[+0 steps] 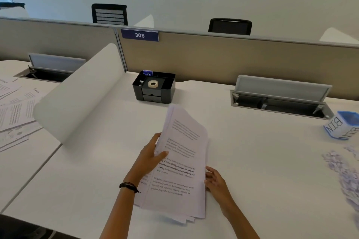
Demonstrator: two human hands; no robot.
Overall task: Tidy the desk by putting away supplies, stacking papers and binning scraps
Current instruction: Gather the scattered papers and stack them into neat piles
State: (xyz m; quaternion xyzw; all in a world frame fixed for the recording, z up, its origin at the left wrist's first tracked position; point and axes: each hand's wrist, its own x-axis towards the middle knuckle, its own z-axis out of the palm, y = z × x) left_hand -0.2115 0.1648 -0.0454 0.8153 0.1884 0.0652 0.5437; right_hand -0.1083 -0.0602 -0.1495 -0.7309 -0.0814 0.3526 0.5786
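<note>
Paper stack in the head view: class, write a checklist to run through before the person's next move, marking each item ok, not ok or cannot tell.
1. Left hand grips the paper stack at its left edge: ok.
2. Right hand touches its right edge: ok.
3. Sheets squared: not ok, lower corners fan out.
4. Tape roll sits in the black organizer: ok.
5. Paper scraps binned: not ok, they lie on the desk, outside the blue bin.
</note>
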